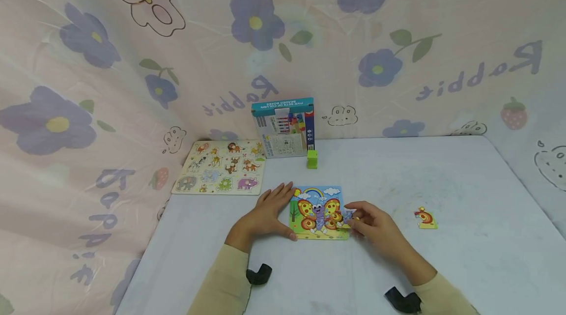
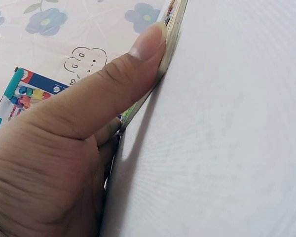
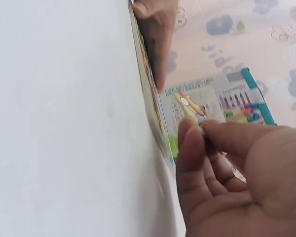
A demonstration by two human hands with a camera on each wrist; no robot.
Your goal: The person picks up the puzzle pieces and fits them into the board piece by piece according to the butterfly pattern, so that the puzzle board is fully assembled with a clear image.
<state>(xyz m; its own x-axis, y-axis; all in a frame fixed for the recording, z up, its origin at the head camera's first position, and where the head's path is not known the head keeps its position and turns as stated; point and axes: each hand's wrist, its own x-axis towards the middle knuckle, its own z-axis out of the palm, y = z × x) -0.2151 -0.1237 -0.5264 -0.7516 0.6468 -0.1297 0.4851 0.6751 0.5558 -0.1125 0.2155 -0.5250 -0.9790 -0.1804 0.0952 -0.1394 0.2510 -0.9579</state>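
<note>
A butterfly jigsaw puzzle [image 1: 313,194] lies flat on the table in the head view. My left hand [image 1: 267,214] rests along its left side, fingers straight and thumb against the lower left corner; in the left wrist view the thumb [image 2: 148,42] touches the board's edge. At the puzzle's right side, my right hand [image 1: 376,226] pinches a puzzle piece [image 3: 187,102] between thumb and index finger. The piece is tilted above the board and overlaps the right wing in the head view. Another puzzle piece [image 1: 426,218], with a red and yellow swirl, lies apart to the right.
Behind the puzzle stands a bead toy box [image 1: 283,133], with a light green block [image 1: 312,159] at its front corner. An animal peg board [image 1: 218,167] lies at the back left. A patterned curtain [image 1: 318,59] borders the white table [image 1: 442,172].
</note>
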